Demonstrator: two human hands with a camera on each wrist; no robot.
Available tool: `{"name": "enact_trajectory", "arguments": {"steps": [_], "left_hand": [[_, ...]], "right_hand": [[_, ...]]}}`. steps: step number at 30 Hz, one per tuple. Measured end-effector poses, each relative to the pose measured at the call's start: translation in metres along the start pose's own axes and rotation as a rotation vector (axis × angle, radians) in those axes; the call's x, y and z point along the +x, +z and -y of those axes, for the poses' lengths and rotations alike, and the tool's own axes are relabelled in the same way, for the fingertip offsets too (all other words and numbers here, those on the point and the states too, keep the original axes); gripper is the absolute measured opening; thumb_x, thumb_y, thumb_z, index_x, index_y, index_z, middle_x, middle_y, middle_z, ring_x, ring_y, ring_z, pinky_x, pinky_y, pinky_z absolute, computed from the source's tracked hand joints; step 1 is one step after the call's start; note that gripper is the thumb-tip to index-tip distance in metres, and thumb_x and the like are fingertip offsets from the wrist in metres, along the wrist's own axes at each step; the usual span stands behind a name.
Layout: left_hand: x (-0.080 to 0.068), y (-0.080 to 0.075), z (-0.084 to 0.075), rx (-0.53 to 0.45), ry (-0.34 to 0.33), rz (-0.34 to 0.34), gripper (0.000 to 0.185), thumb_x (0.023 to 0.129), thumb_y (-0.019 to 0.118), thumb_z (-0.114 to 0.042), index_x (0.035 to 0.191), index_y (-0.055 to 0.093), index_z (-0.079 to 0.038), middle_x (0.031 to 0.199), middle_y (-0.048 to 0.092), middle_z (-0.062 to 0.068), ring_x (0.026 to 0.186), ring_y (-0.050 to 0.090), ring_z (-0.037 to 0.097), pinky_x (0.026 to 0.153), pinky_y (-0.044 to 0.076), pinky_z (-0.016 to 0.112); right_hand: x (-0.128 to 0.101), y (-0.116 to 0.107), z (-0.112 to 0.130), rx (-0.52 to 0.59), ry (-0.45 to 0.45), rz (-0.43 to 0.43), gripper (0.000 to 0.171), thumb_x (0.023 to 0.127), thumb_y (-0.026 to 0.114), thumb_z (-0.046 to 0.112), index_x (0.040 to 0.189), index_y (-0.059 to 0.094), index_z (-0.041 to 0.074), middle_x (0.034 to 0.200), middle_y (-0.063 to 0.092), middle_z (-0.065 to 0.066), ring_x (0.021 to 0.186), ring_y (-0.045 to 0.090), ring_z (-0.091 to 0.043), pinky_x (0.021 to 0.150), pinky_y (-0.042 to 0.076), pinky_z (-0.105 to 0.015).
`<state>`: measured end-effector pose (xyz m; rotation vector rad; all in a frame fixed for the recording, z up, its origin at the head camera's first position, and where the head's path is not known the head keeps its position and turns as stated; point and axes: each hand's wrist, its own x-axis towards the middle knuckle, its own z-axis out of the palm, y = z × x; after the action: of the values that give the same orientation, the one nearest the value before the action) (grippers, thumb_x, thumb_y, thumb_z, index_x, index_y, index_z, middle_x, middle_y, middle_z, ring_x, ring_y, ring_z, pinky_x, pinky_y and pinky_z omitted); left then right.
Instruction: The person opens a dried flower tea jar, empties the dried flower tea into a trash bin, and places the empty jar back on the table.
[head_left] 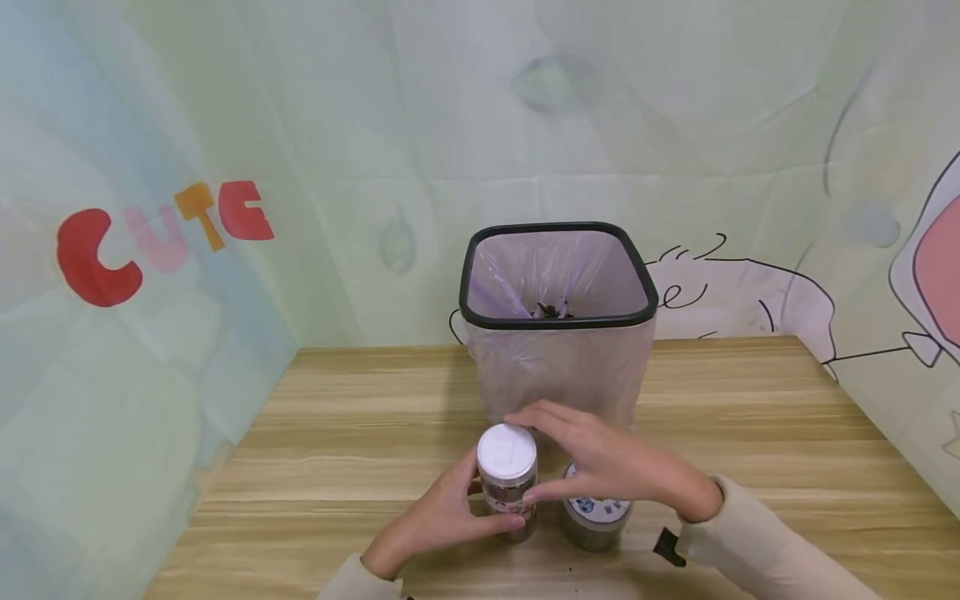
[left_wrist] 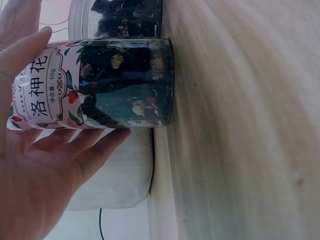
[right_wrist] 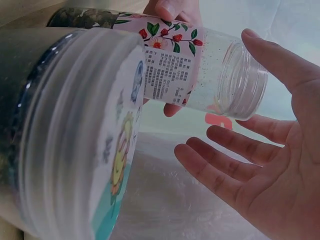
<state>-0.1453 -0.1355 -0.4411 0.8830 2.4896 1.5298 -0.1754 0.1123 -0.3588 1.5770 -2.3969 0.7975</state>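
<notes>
A clear tea jar (head_left: 507, 458) with a white-topped lid stands upright on the table. Its pink floral label (left_wrist: 44, 90) shows in the left wrist view, with dark dried flowers below it. My left hand (head_left: 444, 512) grips the jar around its side, thumb in front. Around the lid, my right hand (head_left: 603, 458) spreads its fingers and thumb without gripping; in the right wrist view the thumb is right at the lid's rim. A second, wider jar (head_left: 592, 529) with a cartoon-printed lid (right_wrist: 117, 165) sits under my right hand, dark contents inside.
Behind the jars stands a bin (head_left: 562, 367) with a black rim and a pale plastic liner, some dark bits inside. A printed cloth backdrop (head_left: 360, 167) encloses the wood-grain table (head_left: 322, 467) at the back and sides.
</notes>
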Motion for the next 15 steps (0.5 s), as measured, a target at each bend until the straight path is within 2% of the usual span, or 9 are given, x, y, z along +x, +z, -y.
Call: {"name": "enact_trajectory", "arguments": {"steps": [5, 15], "left_hand": [[0.0000, -0.0003, -0.0018, -0.009, -0.001, 0.007, 0.084, 0.081, 0.084, -0.037, 0.148, 0.038, -0.016, 0.135, 0.054, -0.004, 0.121, 0.056, 0.018, 0.094, 0.051, 0.038], [0.0014, -0.0021, -0.0016, -0.050, 0.022, 0.049, 0.079, 0.083, 0.083, -0.033, 0.147, 0.038, -0.020, 0.134, 0.055, -0.005, 0.120, 0.056, 0.017, 0.095, 0.050, 0.036]], "right_hand": [[0.0042, 0.0014, 0.0013, 0.013, -0.014, -0.007, 0.072, 0.087, 0.073, 0.050, 0.141, 0.050, 0.009, 0.126, 0.056, 0.004, 0.112, 0.054, -0.007, 0.094, 0.050, -0.029], [0.0089, 0.0072, 0.0046, 0.043, -0.057, -0.036, 0.067, 0.087, 0.077, 0.041, 0.139, 0.052, 0.006, 0.125, 0.057, -0.002, 0.109, 0.058, -0.011, 0.091, 0.051, -0.027]]}}
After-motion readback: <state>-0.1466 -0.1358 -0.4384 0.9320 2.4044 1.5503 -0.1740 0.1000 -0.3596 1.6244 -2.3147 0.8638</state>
